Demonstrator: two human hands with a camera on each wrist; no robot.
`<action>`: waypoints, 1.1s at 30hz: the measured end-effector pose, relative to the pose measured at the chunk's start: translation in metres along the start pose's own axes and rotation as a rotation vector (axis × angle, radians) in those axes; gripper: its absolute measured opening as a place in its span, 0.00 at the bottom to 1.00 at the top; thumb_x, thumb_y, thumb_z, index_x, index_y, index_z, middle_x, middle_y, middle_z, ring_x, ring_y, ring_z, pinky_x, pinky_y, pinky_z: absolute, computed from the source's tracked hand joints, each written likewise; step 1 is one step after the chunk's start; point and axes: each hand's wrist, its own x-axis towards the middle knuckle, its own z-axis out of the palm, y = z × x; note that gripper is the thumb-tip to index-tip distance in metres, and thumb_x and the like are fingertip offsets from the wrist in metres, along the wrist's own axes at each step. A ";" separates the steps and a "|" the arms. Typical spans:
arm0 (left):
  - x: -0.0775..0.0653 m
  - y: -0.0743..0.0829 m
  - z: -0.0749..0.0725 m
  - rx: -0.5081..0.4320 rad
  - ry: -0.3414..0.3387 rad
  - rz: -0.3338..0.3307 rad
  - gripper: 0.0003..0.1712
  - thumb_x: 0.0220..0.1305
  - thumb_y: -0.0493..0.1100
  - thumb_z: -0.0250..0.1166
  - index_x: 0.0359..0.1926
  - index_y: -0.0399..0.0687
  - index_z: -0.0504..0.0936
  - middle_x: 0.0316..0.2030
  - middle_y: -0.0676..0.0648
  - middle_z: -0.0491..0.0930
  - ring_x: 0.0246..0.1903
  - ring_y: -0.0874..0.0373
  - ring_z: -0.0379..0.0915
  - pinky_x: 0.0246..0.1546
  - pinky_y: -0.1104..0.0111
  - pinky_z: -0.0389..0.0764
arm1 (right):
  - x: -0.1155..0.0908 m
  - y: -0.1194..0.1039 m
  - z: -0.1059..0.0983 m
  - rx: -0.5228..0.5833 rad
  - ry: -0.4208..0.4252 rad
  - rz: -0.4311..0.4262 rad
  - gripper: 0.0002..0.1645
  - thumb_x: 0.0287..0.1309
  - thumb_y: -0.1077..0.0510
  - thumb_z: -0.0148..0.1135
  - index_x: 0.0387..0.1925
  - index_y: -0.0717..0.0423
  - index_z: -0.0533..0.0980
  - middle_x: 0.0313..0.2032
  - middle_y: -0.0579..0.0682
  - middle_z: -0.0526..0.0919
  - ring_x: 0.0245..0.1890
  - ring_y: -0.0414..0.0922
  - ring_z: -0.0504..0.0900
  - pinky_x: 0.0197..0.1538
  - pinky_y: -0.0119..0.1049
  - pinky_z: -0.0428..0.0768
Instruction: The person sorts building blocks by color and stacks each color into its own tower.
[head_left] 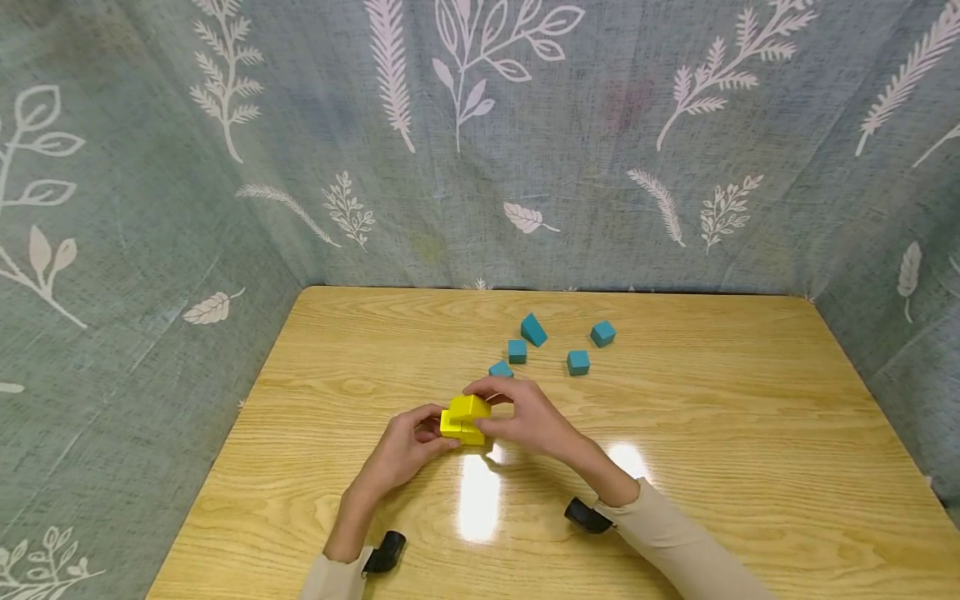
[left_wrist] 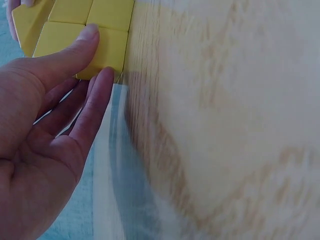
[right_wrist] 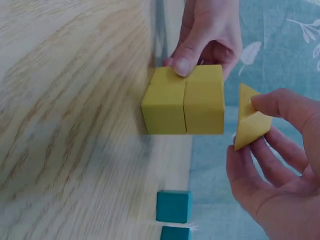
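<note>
Yellow blocks (right_wrist: pixel 204 107) stand stacked two high and two wide on the table, their faces flush. My left hand (head_left: pixel 405 448) steadies them from the left side, its thumb pressed to the near faces in the left wrist view and its fingers round the end. Over the stack, my right hand (head_left: pixel 529 418) pinches a yellow triangular block (right_wrist: pixel 250 120) between thumb and fingertips. A narrow gap parts this triangular block from the stack's top in the right wrist view. Just beyond the right hand lies a blue block (head_left: pixel 501 370), partly hidden by the fingers.
Farther back on the wooden table (head_left: pixel 360 350) lie a blue triangular block (head_left: pixel 533 331) and blue cubes (head_left: pixel 577 362), spread to the right. A patterned cloth (head_left: pixel 450 208) hangs behind the table and along both sides. Black wrist cameras (head_left: pixel 588 516) jut from the sleeves.
</note>
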 end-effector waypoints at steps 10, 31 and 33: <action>0.000 0.002 0.002 -0.006 -0.007 0.010 0.20 0.63 0.32 0.72 0.56 0.37 0.82 0.46 0.42 0.83 0.45 0.49 0.81 0.46 0.68 0.85 | 0.004 -0.001 0.010 -0.092 -0.066 -0.042 0.22 0.62 0.68 0.69 0.57 0.61 0.80 0.53 0.53 0.85 0.49 0.45 0.83 0.55 0.41 0.83; -0.001 0.004 -0.002 0.083 -0.052 0.045 0.29 0.63 0.36 0.74 0.64 0.36 0.76 0.46 0.45 0.81 0.43 0.52 0.79 0.43 0.67 0.85 | 0.003 -0.001 0.010 -0.117 -0.085 -0.067 0.26 0.64 0.63 0.70 0.62 0.65 0.76 0.59 0.57 0.82 0.57 0.50 0.81 0.61 0.45 0.80; -0.002 0.007 -0.004 0.122 -0.055 0.039 0.35 0.63 0.41 0.76 0.67 0.36 0.73 0.48 0.45 0.80 0.44 0.53 0.78 0.45 0.64 0.84 | 0.001 -0.001 0.010 -0.130 -0.073 -0.061 0.29 0.65 0.59 0.71 0.64 0.65 0.74 0.61 0.57 0.80 0.60 0.52 0.79 0.63 0.48 0.78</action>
